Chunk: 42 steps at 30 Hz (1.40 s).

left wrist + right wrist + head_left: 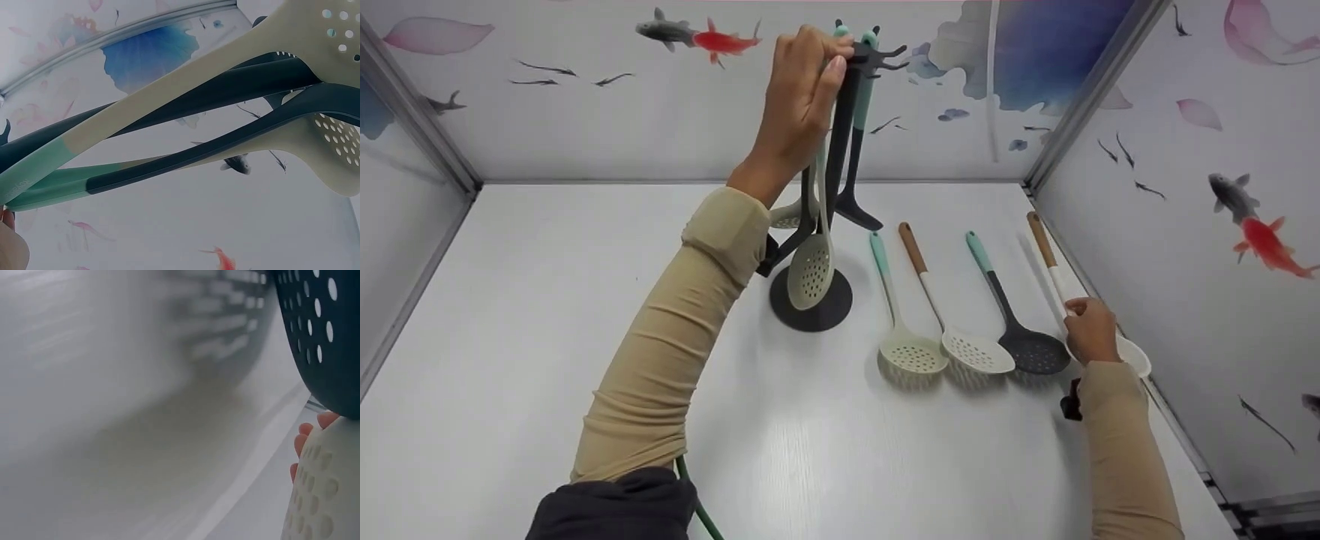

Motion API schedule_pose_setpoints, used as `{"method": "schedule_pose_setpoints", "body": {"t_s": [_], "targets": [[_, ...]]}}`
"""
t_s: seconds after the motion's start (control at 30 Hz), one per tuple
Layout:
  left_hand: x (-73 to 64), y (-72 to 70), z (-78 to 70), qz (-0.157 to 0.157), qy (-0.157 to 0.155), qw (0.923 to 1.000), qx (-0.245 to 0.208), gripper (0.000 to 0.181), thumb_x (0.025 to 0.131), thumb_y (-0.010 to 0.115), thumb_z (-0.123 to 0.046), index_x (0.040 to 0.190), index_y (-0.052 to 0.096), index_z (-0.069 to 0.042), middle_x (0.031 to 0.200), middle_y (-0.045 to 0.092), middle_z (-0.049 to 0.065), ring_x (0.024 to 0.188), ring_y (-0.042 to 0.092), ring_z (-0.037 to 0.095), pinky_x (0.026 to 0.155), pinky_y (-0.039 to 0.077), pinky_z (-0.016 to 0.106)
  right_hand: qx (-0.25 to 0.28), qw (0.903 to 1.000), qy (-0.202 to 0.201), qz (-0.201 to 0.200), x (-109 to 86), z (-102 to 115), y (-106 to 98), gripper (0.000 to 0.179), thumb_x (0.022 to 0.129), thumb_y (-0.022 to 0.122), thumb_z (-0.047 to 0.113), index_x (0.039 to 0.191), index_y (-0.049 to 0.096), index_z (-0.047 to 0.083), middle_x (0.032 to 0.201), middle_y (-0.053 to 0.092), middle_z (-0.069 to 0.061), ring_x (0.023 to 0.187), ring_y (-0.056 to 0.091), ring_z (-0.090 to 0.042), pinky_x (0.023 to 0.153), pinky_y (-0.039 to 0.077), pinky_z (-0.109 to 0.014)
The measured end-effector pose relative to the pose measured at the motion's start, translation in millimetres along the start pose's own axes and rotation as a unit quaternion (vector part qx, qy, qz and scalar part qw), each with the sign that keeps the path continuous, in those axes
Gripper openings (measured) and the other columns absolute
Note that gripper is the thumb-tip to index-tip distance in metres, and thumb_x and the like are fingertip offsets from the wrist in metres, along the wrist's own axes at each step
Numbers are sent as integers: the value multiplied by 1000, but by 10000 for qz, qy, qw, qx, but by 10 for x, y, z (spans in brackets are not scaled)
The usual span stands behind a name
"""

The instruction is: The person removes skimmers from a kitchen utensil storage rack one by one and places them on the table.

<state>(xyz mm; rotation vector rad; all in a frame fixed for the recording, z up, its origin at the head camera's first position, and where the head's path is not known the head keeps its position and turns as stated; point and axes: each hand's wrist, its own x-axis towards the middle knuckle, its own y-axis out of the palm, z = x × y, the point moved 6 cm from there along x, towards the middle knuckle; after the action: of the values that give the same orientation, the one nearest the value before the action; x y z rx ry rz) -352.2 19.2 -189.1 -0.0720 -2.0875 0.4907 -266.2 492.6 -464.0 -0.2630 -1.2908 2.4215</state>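
My left hand [802, 97] grips the top of a black utensil stand [844, 112], beside its hooks, and partly covers the hanging handles. Mint-handled kitchen tools hang there, including a beige slotted spoon [811, 274] and a black tool [855, 180]. In the left wrist view, fingertips [8, 218] show at the ends of the mint handles. Over on the right, my right hand [1091, 330] holds a white skimmer [1134, 356] with a wooden handle near its head. Fingers [301, 441] show behind the white perforated head in the right wrist view.
Left of the right hand lie a beige skimmer [913, 354], a white skimmer [976, 352] with a wooden handle and a black skimmer [1039, 351]. The stand's round base [836, 304] is on the white table [547, 315]. Printed panels [570, 112] enclose the back and sides.
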Motion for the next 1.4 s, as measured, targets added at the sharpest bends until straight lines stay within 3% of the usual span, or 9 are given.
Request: {"method": "schedule_pose_setpoints", "body": {"t_s": [0.23, 0.3, 0.47, 0.53, 0.7, 0.93, 1.1, 1.23, 1.4], "targets": [[-1, 4, -3, 8, 25, 10000, -5, 28, 97, 35, -21, 112, 53, -5, 127, 52, 7, 109, 38, 17, 94, 35, 19, -538, 9959, -151, 712, -11, -48, 112, 37, 88, 40, 1, 119, 52, -15, 115, 53, -35, 103, 51, -43, 88, 41, -52], [1, 4, -5, -1, 32, 10000, -17, 28, 96, 36, -21, 111, 53, -5, 127, 52, 8, 110, 38, 16, 94, 35, 19, -818, 9911, -271, 1018, 9, -45, 158, 32, 87, 39, 1, 110, 53, -16, 108, 54, -35, 96, 51, -42, 82, 43, -50], [-1, 1, -4, -14, 20, 10000, 23, 27, 96, 36, -21, 110, 53, -5, 126, 52, 8, 111, 38, 17, 95, 35, 18, -1072, 9798, -429, 1630, 35, -11, 247, 43, 95, 33, 13, 124, 45, -16, 121, 47, -39, 111, 46, -51, 93, 39, -55], [0, 1, -4, -9, 20, 10000, 82, 28, 96, 35, -21, 110, 53, -5, 126, 52, 8, 112, 39, 17, 95, 35, 18, -1093, 9775, -489, 1738, 28, 11, 260, 50, 98, 30, 20, 133, 35, -17, 131, 37, -40, 122, 36, -53, 100, 32, -58], [5, 1, -5, 2, 33, 9998, 207, 29, 96, 34, -22, 110, 53, -5, 125, 52, 8, 112, 39, 18, 96, 34, 19, -1244, 9718, -696, 1879, 6, 68, 268, 50, 95, 33, 17, 131, 36, -17, 133, 35, -40, 125, 31, -54, 102, 29, -58], [4, 13, -7, 34, 13, 9998, 196, 29, 97, 34, -21, 110, 53, -5, 126, 51, 9, 111, 38, 18, 95, 34, 19, -1359, 9715, -765, 1786, 25, 217, 259, 49, 91, 38, 13, 130, 39, -17, 133, 35, -40, 125, 31, -54, 103, 29, -58], [3, 13, -5, 37, 26, 9998, 212, 29, 97, 33, -21, 110, 53, -4, 126, 51, 9, 111, 38, 19, 96, 34, 19, -993, 9780, -673, 1704, 40, 419, 265, 49, 93, 35, 13, 134, 35, -14, 138, 29, -39, 129, 25, -52, 105, 24, -59], [-2, 12, -7, 44, 36, 9997, 223, 29, 97, 33, -21, 111, 53, -4, 127, 51, 9, 112, 38, 19, 96, 34, 19, -688, 9831, -858, 1461, 47, 703, 237, 47, 95, 36, 11, 136, 33, -12, 139, 27, -38, 130, 25, -51, 104, 26, -58], [-1, 19, -17, 51, 15, 9997, 243, 29, 97, 34, -22, 111, 53, -4, 128, 51, 9, 113, 38, 19, 97, 34, 17, -247, 9841, -1428, 1027, 11, 1208, 121, 46, 97, 38, 11, 137, 32, -11, 142, 28, -34, 133, 25, -47, 108, 23, -55]]}}
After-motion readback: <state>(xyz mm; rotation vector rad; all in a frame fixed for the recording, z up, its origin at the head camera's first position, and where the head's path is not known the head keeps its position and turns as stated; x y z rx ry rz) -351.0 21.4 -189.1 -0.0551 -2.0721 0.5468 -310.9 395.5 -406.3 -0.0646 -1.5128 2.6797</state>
